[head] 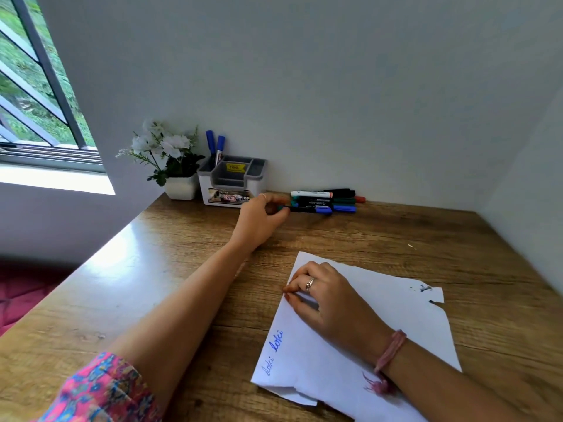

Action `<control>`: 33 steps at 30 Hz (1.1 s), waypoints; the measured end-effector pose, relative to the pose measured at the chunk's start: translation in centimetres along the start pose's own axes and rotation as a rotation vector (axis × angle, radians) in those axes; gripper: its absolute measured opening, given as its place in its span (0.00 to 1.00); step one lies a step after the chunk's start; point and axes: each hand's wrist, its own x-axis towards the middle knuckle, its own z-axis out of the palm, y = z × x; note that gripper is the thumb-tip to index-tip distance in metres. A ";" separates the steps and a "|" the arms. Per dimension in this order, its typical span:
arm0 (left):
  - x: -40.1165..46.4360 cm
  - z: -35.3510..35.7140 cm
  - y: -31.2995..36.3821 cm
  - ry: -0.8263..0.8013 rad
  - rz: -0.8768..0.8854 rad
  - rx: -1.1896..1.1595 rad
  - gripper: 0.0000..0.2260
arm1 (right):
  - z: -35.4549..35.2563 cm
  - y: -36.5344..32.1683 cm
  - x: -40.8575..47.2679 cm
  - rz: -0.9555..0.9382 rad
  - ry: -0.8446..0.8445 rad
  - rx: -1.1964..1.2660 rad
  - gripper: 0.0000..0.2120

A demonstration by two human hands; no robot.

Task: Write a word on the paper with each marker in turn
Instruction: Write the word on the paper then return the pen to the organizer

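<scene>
A white sheet of paper (380, 333) lies on the wooden desk (170, 287) at the lower right, with two blue handwritten words near its left edge. My right hand (329, 300) rests on the paper's upper left part, fingers loosely curled, holding nothing. My left hand (262, 217) reaches to the back of the desk and pinches the end of a black marker with a blue cap (309, 209). That marker lies at the front of a row of several markers (329, 199) against the wall.
A white and grey desk organizer (231, 181) with two blue-capped markers (214, 146) stands at the back left. Beside it sits a white pot of white flowers (170, 159). A window is at the far left; walls close the back and right.
</scene>
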 end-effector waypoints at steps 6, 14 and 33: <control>-2.0 -3.2 2.2 0.183 -0.193 -0.607 0.08 | -0.2 0.1 0.0 -0.006 -0.020 -0.016 0.10; -5.1 -6.6 4.7 0.218 -0.253 -0.931 0.04 | -0.3 0.0 0.2 0.008 -0.034 0.003 0.14; -6.7 -5.7 4.1 -0.032 -0.410 -0.945 0.06 | -1.5 0.0 0.8 0.224 0.084 0.292 0.08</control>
